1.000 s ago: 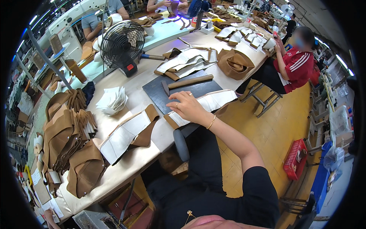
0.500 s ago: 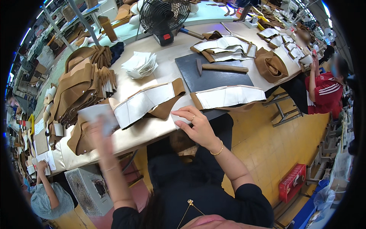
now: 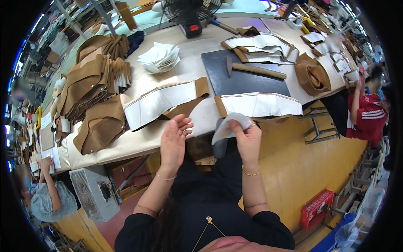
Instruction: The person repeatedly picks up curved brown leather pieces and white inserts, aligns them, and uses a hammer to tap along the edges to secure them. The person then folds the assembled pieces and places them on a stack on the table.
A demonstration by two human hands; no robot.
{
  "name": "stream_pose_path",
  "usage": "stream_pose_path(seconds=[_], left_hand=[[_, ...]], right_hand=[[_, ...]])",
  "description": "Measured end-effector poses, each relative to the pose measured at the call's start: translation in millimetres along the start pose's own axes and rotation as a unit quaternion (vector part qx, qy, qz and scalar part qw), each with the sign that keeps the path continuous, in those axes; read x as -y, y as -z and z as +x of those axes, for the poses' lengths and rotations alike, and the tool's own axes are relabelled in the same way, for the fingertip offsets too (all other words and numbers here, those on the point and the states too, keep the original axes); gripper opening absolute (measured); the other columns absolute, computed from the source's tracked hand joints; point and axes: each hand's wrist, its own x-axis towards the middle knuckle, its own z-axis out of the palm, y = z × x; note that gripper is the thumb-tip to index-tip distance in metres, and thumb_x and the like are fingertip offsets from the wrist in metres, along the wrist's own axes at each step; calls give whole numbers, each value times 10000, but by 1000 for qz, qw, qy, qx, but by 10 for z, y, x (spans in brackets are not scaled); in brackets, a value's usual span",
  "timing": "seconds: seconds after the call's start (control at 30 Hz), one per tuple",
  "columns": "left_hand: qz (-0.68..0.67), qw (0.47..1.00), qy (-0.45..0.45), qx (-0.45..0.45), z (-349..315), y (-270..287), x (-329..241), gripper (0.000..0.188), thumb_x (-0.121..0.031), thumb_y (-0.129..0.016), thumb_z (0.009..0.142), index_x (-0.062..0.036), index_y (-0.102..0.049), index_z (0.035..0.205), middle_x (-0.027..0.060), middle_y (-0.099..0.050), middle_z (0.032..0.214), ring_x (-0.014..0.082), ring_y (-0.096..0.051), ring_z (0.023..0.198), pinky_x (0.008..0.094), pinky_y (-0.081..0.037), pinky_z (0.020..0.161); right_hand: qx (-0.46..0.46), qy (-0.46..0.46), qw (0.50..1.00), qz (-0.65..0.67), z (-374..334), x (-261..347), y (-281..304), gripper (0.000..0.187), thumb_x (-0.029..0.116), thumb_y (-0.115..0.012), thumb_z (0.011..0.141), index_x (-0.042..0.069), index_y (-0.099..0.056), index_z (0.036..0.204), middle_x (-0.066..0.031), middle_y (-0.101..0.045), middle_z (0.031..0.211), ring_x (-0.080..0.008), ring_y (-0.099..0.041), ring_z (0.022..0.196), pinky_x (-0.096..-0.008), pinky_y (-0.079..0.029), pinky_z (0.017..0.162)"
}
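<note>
My right hand [image 3: 249, 142] pinches a curved whitish-grey flat piece [image 3: 228, 127] between thumb and fingers, just off the table's front edge. A dark rounded strip [image 3: 220, 147] shows beneath it; I cannot tell whether it belongs to the piece. To the left, my left hand [image 3: 173, 140] is raised with its fingers apart and nothing in it. Just beyond that hand lies a brown leather piece with white backing [image 3: 161, 106]. A similar white-backed leather piece [image 3: 260, 104] lies beyond my right hand. Between them a pale sheet [image 3: 202, 116] rests at the table edge.
A wooden-handled hammer [image 3: 258, 70] lies on a dark board [image 3: 213, 75]. Stacked brown leather pieces [image 3: 86, 82] sit left, near a pile of white pieces [image 3: 158, 58]. A black fan [image 3: 189, 12] stands behind. Co-workers sit at both sides, one in a red shirt [image 3: 364, 113].
My left hand, blurred with a whitish piece at the left before, has come to the middle and is free. My right hand, formerly without it, now holds a whitish piece. The view has shifted slightly.
</note>
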Motion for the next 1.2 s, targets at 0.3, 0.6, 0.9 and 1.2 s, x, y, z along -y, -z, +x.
stream_pose_path(seconds=[0.3, 0.6, 0.9, 1.2], left_hand=[[-171, 977, 37, -119, 415, 553, -265, 226, -313, -583, 1026, -103, -587, 945, 4, -595, 791, 113, -484, 615, 277, -387, 581], [-80, 959, -269, -34, 558, -39, -1957, 414, -303, -665, 941, -22, -618, 1240, 125, -679, 1220, 251, -652, 1116, 436, -526, 979], [-34, 997, 70, 19, -45, -185, -529, 360, -187, -568, 1022, -3, -521, 1328, 113, -649, 1257, 229, -646, 1146, 407, -521, 1022], [-58, 975, 187, 100, -409, -410, -310, 657, -537, -283, 1065, -6, -423, 1426, 160, -566, 1383, 235, -602, 1220, 367, -475, 1048]], right_hand=[[11, -40, 998, -41, 5, 104, 40, 237, 171, -799, 862, -29, -716, 959, -28, -711, 791, -49, -605, 710, -222, -486, 639], [-8, 1, 1000, 4, -19, 377, 130, 217, 141, -793, 861, -28, -719, 975, -36, -729, 839, -54, -627, 741, -226, -504, 674], [48, 9, 999, 6, -293, 573, -27, 181, 105, -798, 858, -11, -698, 954, -26, -716, 840, -64, -638, 764, -221, -512, 685], [32, 28, 989, -145, -469, 507, -144, 200, 111, -813, 828, -11, -669, 894, -54, -675, 744, -78, -600, 654, -243, -487, 601]])
